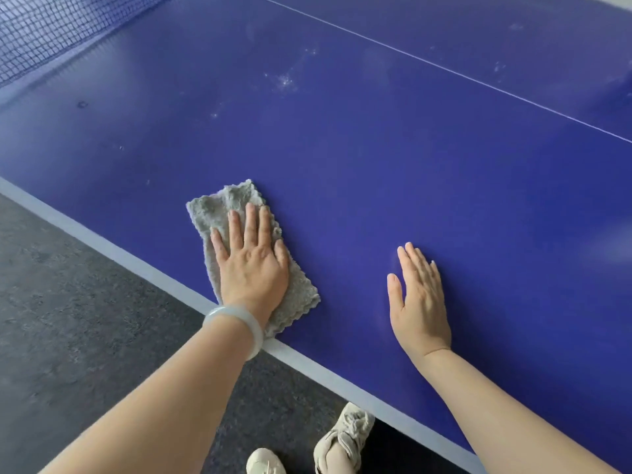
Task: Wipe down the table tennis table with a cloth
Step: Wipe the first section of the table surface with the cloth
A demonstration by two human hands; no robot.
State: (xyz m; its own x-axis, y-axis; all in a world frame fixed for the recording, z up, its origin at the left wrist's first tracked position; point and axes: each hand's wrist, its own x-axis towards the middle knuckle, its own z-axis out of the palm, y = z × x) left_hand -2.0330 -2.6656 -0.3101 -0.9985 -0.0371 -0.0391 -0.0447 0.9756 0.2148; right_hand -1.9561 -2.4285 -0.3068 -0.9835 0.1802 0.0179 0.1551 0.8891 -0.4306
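Observation:
The blue table tennis table (393, 172) fills most of the head view, with its white side line running along the near edge. A folded grey cloth (212, 210) lies flat on the blue top just inside that line. My left hand (251, 265) presses on the cloth with straight, spread fingers; a pale bangle sits on its wrist. My right hand (419, 302) rests flat on the bare table to the right of the cloth, fingers straight and holding nothing. Whitish dusty smudges (285, 80) mark the surface farther in.
The black net (37, 32) crosses the far left corner. A thin white centre line (444, 68) runs diagonally across the far side. Dark grey floor (68, 319) lies left of the table edge, and my light shoes (345, 436) stand beside it.

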